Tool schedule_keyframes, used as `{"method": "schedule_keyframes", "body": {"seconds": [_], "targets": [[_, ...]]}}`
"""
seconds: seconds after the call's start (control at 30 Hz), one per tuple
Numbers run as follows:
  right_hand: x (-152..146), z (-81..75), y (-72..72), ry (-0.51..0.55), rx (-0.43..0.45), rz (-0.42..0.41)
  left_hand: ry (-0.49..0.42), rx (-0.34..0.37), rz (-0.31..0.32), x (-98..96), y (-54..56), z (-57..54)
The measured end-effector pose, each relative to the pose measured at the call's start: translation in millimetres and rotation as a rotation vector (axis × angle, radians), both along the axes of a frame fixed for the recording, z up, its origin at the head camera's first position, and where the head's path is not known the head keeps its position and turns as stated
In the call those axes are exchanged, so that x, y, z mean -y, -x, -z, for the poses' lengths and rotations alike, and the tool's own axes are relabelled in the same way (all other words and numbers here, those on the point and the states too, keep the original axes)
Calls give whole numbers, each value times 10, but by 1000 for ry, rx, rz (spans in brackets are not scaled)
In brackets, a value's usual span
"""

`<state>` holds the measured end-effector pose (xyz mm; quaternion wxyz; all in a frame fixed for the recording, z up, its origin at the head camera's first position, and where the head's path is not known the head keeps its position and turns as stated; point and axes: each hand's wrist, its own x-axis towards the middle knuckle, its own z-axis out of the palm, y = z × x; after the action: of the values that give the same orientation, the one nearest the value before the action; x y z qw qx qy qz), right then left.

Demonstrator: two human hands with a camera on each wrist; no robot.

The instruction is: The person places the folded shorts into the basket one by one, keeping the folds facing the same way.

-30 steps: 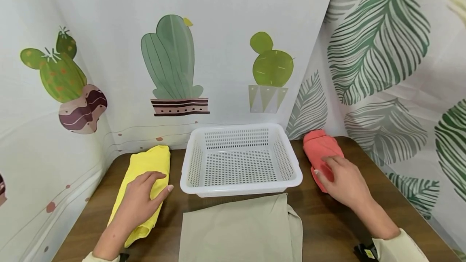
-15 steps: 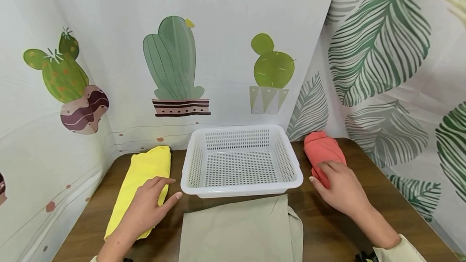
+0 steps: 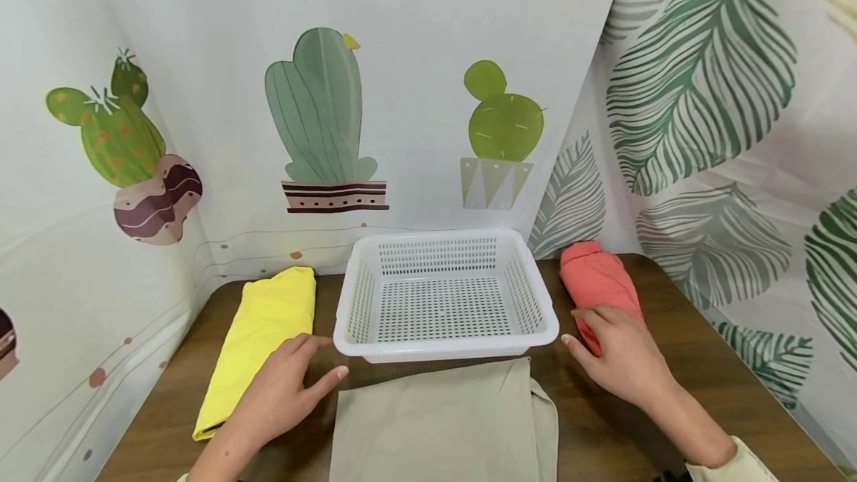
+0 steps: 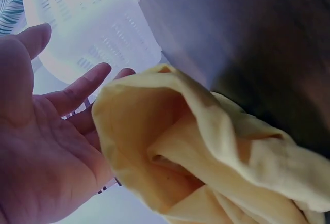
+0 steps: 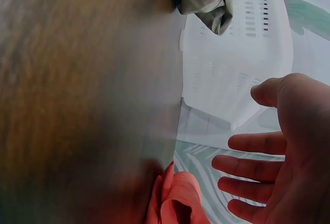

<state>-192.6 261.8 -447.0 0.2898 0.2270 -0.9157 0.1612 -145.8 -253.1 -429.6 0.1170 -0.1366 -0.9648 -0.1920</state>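
Observation:
A white plastic basket (image 3: 442, 352) with slotted walls stands at the middle back of the table, nothing inside it. My left hand (image 3: 281, 393), fingers relaxed and apart, hovers between a folded yellow cloth (image 3: 268, 318) and the basket's left front corner. In the left wrist view the yellow cloth (image 4: 154, 115) shows its open folded end beside the palm. On the other side, my right hand (image 3: 623, 355) is held over the near end of a folded red cloth (image 3: 599, 281), holding nothing. A beige folded cloth (image 3: 435, 422) lies flat in front of the basket, between both hands.
The dark wooden table (image 3: 589, 430) backs onto a white curtain (image 3: 415, 95) printed with cacti. At the right hangs a leaf-patterned curtain (image 3: 710, 95). Brown tabletop shows between the cloths and the basket.
My left hand has moved right, off the middle of the yellow cloth toward the basket. My right hand has drawn slightly left and nearer to me. The cloths and basket stay put.

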Motion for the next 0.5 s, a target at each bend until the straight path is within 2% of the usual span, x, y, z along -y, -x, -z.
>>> {"method": "schedule_keyframes", "body": {"seconds": [0.13,0.37,0.5], "targets": [[25,30,-41,14,34,-4,-4,26,2,-32,-26,39],[66,45,-90,7,105,-5,15,152,11,-116,-45,106],[81,31,-93,16,144,-12,18,155,32,-149,-46,125]]}}
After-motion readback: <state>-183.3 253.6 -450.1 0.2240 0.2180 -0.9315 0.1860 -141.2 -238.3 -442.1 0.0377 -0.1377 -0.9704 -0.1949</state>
